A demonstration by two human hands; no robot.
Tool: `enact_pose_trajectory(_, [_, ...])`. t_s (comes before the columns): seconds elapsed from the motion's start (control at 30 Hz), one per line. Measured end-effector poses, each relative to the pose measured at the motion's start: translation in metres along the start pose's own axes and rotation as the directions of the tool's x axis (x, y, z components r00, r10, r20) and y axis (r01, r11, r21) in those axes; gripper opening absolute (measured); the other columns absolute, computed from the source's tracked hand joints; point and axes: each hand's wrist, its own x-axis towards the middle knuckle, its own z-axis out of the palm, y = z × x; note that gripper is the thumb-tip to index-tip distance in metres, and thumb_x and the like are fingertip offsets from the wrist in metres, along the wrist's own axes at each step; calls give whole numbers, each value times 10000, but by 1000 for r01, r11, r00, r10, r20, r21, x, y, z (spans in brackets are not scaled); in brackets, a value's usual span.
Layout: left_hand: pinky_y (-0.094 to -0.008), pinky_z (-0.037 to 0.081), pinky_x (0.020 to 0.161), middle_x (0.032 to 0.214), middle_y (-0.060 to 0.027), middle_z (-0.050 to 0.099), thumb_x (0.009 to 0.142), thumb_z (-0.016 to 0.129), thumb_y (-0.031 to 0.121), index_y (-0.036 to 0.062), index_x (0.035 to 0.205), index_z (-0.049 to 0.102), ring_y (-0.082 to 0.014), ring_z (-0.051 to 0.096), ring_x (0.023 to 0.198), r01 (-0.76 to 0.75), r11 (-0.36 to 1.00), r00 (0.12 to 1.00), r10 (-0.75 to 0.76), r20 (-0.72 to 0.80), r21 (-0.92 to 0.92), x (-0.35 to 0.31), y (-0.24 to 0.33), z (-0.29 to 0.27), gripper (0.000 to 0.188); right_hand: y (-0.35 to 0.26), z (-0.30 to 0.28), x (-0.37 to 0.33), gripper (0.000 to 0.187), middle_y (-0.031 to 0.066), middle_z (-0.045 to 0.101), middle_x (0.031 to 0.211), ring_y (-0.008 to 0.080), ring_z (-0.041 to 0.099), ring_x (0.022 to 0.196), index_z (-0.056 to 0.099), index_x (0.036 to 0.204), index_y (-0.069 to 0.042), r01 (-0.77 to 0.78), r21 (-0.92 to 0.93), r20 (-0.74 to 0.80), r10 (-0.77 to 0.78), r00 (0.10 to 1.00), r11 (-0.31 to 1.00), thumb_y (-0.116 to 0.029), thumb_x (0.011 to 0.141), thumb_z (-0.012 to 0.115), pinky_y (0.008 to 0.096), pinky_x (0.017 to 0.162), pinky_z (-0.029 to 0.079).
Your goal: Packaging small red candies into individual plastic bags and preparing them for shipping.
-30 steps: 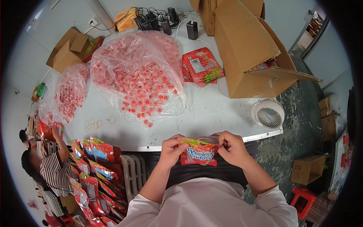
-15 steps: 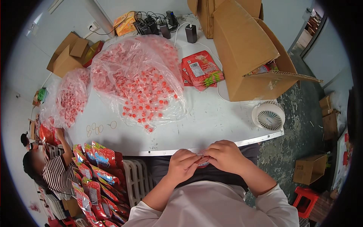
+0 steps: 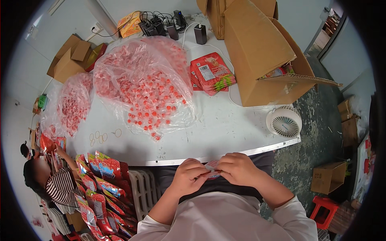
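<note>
My left hand (image 3: 189, 175) and my right hand (image 3: 235, 169) meet over my lap, just in front of the table's near edge. Between them they pinch the top of a red printed pouch (image 3: 212, 168), most of which is hidden by my fingers. Beyond, on the white table (image 3: 209, 138), a large clear plastic bag (image 3: 148, 92) lies open, spilling wrapped red sweets. A stack of flat red pouches (image 3: 211, 72) rests to its right. Left of my lap, several red pouches (image 3: 108, 197) stand upright in rows beside a light slatted plastic chair (image 3: 145, 190).
A big open cardboard box (image 3: 261, 60) and a small white fan (image 3: 284, 121) occupy the table's right side. Black adapters with cables (image 3: 161, 27) lie at the back. Rubber bands (image 3: 99, 137) lie at left, near a co-worker in stripes (image 3: 60, 184). A red stool (image 3: 323, 211) stands right.
My hands have spread slightly, and more of the pouch between them shows. At left, the co-worker's arm has shifted and a red pouch now shows near it. The view has moved a little.
</note>
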Motion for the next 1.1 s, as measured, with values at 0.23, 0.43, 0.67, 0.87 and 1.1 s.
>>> enact_pose_trajectory(0.23, [-339,494,658,764,-59,662,687,788,46,43,823,702,-247,624,681,65,998,997,-65,50,-4,-3,2,7,161,-1,9,-3,174,30,631,898,224,628,800,668,907,-85,41,-12,-81,-42,996,999,-148,759,734,357,740,520])
enact_pose_trajectory(0.43, [-329,497,644,744,-69,667,671,817,27,32,808,715,-230,629,660,49,998,998,-50,-25,-44,-3,-1,1,170,7,4,-8,128,18,618,864,222,615,784,660,834,-92,-11,53,-45,13,999,999,-132,734,729,360,721,517])
enact_pose_trajectory(0.67, [-336,502,691,761,-59,673,647,790,-2,39,827,717,-225,641,699,25,1000,996,-25,90,-5,0,2,2,198,2,9,-10,133,0,630,871,217,623,803,667,861,-114,-19,5,2,19,1000,1000,-122,739,721,358,731,523])
enact_pose_trajectory(0.87, [-352,506,705,739,-58,655,639,764,-25,41,828,711,-238,620,694,-29,998,1000,29,-6,56,-8,0,12,207,-4,4,-5,171,-1,656,945,212,636,887,679,931,-114,-9,56,-38,11,999,998,-109,762,709,363,783,520])
enact_pose_trajectory(1.1, [-364,504,719,721,-59,640,633,739,-49,40,830,711,-252,602,695,45,999,999,-45,-18,20,-11,2,14,218,-7,9,-4,187,-1,644,936,202,630,886,680,946,-119,-25,-67,38,28,999,997,-100,762,704,363,794,504])
